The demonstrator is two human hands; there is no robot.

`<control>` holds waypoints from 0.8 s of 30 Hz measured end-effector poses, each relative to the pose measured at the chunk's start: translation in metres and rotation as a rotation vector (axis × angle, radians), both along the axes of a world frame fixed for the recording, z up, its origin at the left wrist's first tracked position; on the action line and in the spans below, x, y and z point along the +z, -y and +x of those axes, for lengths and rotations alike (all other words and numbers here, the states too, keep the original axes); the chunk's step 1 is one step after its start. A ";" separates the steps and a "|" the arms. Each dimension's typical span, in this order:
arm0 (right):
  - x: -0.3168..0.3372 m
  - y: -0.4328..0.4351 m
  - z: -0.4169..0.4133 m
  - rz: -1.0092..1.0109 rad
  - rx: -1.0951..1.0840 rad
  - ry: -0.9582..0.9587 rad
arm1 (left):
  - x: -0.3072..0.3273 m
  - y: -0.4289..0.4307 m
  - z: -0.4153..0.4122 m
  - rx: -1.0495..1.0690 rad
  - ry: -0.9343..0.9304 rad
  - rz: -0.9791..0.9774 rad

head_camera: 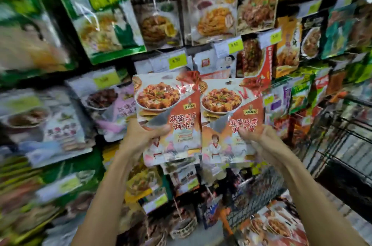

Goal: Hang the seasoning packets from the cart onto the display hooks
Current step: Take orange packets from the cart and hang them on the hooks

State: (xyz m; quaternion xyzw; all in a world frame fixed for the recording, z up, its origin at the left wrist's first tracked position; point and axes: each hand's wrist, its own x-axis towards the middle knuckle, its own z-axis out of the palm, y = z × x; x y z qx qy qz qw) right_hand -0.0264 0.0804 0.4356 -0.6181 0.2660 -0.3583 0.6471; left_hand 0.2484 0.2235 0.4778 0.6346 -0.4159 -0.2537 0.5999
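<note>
**shelfwatcher:** ok so who's holding what here?

**aisle9:** One each. The left hand (pixel 141 137) grips the left packet (pixel 169 112) by its lower left edge, thumb lying across the front and the packet sticking up above the hand. The right hand (pixel 256 137) pinches the right packet (pixel 227 116) at its lower right side. It's a bit blurry, but the fingers are clearly curled on it.

**shelfwatcher:** and the packets themselves?

**aisle9:** Upright, side by side, inner edges touching in the middle. They're held up in front of the hanging packets (pixel 215 18) on the display, just under a yellow price tag (pixel 177 61). The wire cart (pixel 342 135) is off to the right, with more packets (pixel 277 223) lying in it.
</note>
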 end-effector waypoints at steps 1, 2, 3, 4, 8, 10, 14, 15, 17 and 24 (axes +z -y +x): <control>0.010 -0.002 0.012 -0.025 0.032 0.013 | 0.009 -0.014 0.007 0.030 0.026 -0.035; 0.018 -0.004 0.026 -0.051 0.066 0.027 | 0.018 -0.028 0.016 0.055 0.056 -0.062; 0.026 -0.006 0.039 -0.062 0.110 0.049 | 0.027 -0.042 0.022 0.078 0.079 -0.073; 0.034 -0.009 0.054 -0.082 0.160 0.069 | 0.036 -0.057 0.029 0.113 0.100 -0.077; 0.063 -0.023 0.116 -0.117 0.286 0.173 | 0.065 -0.117 0.059 0.269 0.141 -0.150; 0.076 -0.036 0.146 -0.152 0.341 0.206 | 0.077 -0.148 0.071 0.329 0.176 -0.196; 0.088 -0.065 0.204 -0.216 0.403 0.224 | 0.089 -0.210 0.088 0.452 0.227 -0.232; 0.090 -0.072 0.216 -0.214 0.424 0.221 | 0.089 -0.224 0.092 0.481 0.226 -0.234; 0.091 -0.091 0.234 -0.190 0.500 0.184 | 0.086 -0.252 0.105 0.533 0.214 -0.218; 0.064 -0.154 0.291 -0.189 0.535 0.074 | 0.060 -0.337 0.164 0.654 0.194 -0.163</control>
